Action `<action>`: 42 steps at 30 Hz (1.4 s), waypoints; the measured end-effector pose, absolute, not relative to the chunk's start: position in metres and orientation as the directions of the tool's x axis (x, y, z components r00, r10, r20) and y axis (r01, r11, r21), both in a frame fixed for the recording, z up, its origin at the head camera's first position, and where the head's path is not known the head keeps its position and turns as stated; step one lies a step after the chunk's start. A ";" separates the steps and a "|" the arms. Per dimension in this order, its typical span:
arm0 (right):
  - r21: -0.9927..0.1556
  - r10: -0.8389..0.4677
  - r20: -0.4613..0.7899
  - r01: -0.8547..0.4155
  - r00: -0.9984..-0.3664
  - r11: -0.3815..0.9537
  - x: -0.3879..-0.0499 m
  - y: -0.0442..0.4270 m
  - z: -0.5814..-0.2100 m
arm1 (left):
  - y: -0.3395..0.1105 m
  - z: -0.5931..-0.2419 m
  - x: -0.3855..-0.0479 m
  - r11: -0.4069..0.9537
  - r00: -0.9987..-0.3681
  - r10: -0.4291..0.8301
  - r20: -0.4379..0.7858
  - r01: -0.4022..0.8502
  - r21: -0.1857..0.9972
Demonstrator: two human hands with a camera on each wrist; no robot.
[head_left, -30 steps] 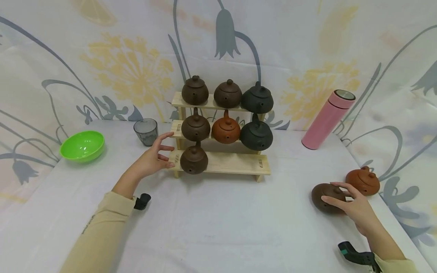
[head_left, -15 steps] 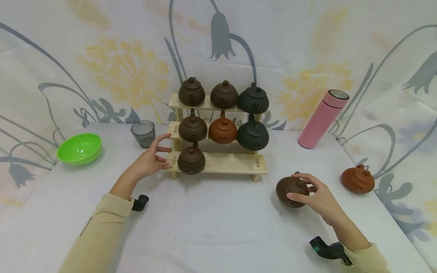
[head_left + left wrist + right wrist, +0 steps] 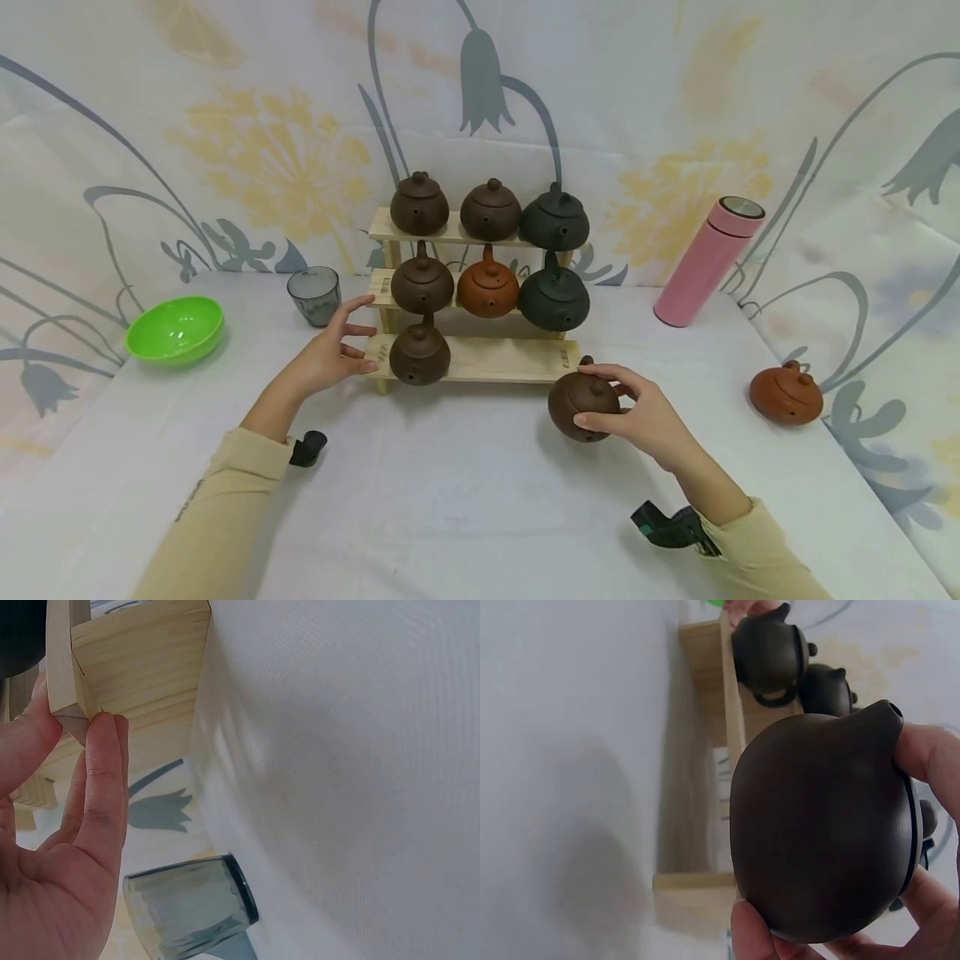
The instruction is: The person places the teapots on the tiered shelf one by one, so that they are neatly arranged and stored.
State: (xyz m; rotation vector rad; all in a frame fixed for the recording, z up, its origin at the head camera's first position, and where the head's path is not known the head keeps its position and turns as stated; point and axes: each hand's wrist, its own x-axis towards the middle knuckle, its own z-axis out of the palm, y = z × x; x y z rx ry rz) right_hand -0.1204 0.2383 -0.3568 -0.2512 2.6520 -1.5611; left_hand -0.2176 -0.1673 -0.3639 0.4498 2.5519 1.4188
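Observation:
A brown clay teapot (image 3: pixel 567 400) is held by my right hand (image 3: pixel 651 421), off the table at the right front of the three-tier wooden display stand (image 3: pixel 506 357). In the right wrist view, fingers and thumb wrap the teapot (image 3: pixel 817 832), its spout near the thumb. My left hand (image 3: pixel 324 360) pinches the stand's left end; the left wrist view has thumb and fingertips on the wooden board (image 3: pixel 66 682). On the bottom tier sits one brown teapot (image 3: pixel 418 357) at the left. Three teapots stand on each upper tier, among them an orange-brown one (image 3: pixel 487 290).
Another orange-brown teapot (image 3: pixel 785 396) lies near the table's right edge. Behind it stands a pink thermos flask (image 3: pixel 705 271). At the left are a grey glass cup (image 3: pixel 315 297) and a green bowl (image 3: pixel 176 333). A patterned cloth (image 3: pixel 277 142) hangs behind the stand.
My right hand has carried the brown teapot leftward from beside the orange-brown teapot to the stand's right front. My left hand stays at the stand's left end.

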 end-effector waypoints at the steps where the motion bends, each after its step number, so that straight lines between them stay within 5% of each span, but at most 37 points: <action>1: -0.874 -0.176 0.037 -0.117 -0.984 0.472 -0.122 0.235 -0.357 | -0.168 -0.364 -0.218 0.499 -0.937 0.349 -0.016 0.171 0.850; 23: -0.904 -0.281 0.081 -0.190 -0.956 0.384 -0.170 0.155 -0.355 | -0.174 -0.361 -0.215 0.493 -0.938 0.347 -0.009 0.174 0.853; 42: -0.947 -0.093 0.166 -0.185 -0.982 0.263 -0.173 0.134 -0.365 | -0.168 -0.367 -0.219 0.483 -0.940 0.341 -0.007 0.169 0.859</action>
